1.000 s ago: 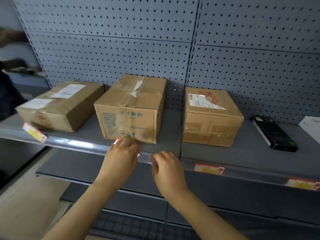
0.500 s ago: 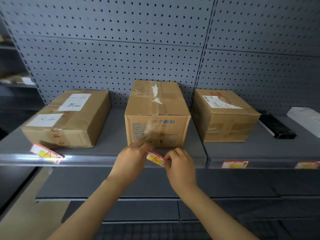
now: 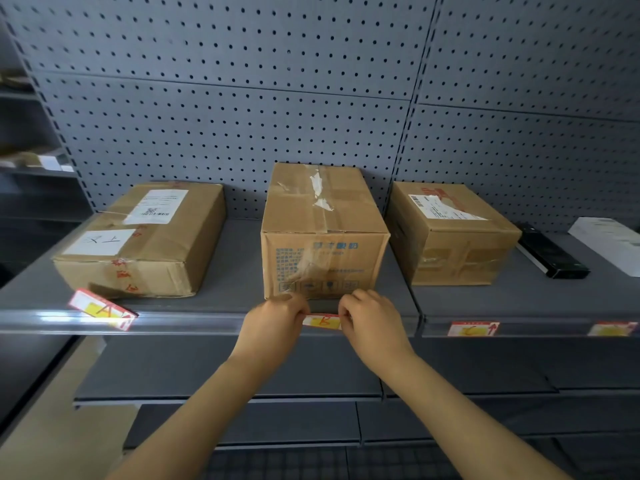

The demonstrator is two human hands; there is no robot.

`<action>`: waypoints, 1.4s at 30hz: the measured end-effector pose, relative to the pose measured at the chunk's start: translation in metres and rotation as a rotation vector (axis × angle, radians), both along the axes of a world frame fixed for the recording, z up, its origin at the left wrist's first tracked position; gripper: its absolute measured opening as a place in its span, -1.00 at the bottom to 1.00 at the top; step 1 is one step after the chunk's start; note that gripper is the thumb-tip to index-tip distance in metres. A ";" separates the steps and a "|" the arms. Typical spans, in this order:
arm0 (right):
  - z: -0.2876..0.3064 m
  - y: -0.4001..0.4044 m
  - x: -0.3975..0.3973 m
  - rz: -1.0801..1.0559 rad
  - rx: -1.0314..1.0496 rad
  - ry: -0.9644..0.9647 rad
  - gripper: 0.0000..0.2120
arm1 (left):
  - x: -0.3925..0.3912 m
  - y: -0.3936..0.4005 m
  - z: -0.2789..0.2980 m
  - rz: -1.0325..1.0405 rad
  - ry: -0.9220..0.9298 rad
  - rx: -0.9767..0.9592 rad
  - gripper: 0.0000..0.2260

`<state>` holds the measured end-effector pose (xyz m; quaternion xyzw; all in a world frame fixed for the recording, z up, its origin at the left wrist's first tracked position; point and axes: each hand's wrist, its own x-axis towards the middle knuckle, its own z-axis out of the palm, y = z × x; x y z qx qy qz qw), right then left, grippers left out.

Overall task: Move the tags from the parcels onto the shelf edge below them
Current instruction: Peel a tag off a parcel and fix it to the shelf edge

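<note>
The left hand (image 3: 273, 322) was closed in a pinch on the left end of the tag marked B (image 3: 322, 321), and the right hand (image 3: 372, 322) was closed likewise on its right end. The tag was held level between them, its long axis parallel to the shelf edge (image 3: 194, 323), directly below the middle parcel (image 3: 323, 237). Both hands were judged equally near, so seating was judged to call for even pressure from both.

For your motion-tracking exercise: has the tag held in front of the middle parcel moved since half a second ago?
Yes. The tag was tilted against the middle parcel's lower front; now it lies level, lower, along the shelf edge, pinched by left hand and right hand.
</note>
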<state>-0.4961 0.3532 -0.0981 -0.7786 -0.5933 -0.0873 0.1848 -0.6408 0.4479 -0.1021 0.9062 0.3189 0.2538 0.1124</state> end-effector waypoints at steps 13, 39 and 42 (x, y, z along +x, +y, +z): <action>-0.015 0.002 0.002 0.009 -0.039 -0.036 -0.79 | 0.000 0.000 -0.017 -0.010 0.139 0.118 -0.77; -0.028 0.041 -0.077 0.221 0.052 0.004 -0.73 | -0.074 0.011 -0.016 0.127 0.121 0.109 -0.69; -0.024 0.064 -0.106 0.206 0.101 0.060 -0.81 | -0.106 0.032 -0.010 0.145 0.100 0.111 -0.70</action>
